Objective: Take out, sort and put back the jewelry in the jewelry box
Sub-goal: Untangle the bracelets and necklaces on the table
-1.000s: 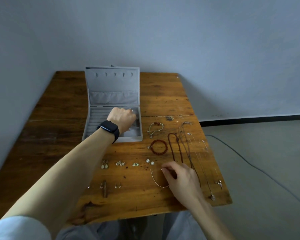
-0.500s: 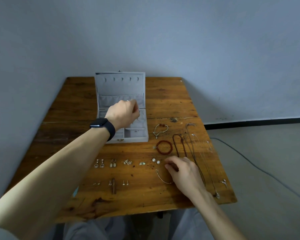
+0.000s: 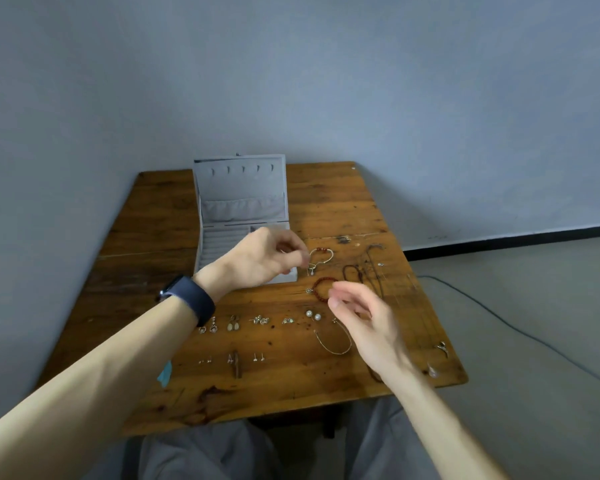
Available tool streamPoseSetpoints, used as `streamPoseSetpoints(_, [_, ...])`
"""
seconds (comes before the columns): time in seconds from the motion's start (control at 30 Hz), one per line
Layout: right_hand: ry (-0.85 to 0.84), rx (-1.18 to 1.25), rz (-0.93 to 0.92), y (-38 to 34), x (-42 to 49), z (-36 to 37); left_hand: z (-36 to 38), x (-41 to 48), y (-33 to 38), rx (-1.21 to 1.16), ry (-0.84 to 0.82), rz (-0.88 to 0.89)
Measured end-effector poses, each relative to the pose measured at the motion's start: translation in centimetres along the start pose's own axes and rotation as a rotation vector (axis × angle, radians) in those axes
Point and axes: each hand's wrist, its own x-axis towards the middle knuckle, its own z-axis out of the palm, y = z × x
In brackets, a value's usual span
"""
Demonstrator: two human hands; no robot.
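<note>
The grey jewelry box [image 3: 240,188] stands open on the wooden table [image 3: 329,202], lid upright. My left hand [image 3: 264,256], a dark watch on its wrist, hovers over the box's right front corner; thumb and forefinger pinch something small, too blurred to name. My right hand [image 3: 364,318] floats above the table with relaxed fingers, holding nothing. Between the hands lie a red bead bracelet [image 3: 321,289] and a silver bracelet with red beads [image 3: 322,255]. A thin chain [image 3: 331,345] lies beside my right hand.
Several earring pairs [image 3: 236,323] lie in a row, with pearl studs [image 3: 312,315] at its right end and small studs [image 3: 232,358] nearer me. Dark necklaces [image 3: 362,270] stretch along the right side. A cable [image 3: 499,320] runs over the floor.
My left hand came up out of the box and moved right towards the bracelets. My right hand let go of the thin chain and lifted off the table.
</note>
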Motion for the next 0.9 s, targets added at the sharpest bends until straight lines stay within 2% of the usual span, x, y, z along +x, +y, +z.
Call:
streamPoseSetpoints(0.13, [-0.104, 0.100, 0.039, -1.7, -0.7, 0.8, 1.5, -2.0, 0.7, -0.079, -0.068, -0.045])
streamPoseSetpoints(0.4, [-0.193, 0.032, 0.102, 0.4, -3.6, 1.6, 4.6, -5.6, -0.8, -0.313, -0.140, -0.163])
streamPoseSetpoints(0.6, [-0.250, 0.091, 0.165, 2.2, -6.6, 0.2, 7.8, -8.6, -2.4, -0.501, -0.097, -0.288])
streamPoseSetpoints(0.77, [-0.205, 0.071, 0.220, 3.5, -7.9, -0.9, 10.2, -10.4, -3.6, -0.600, -0.045, -0.340])
streamPoseSetpoints(0.9, [-0.175, 0.038, 0.228, 3.8, -8.3, -1.0, 11.6, -11.0, -4.3, -0.745, -0.113, -0.432])
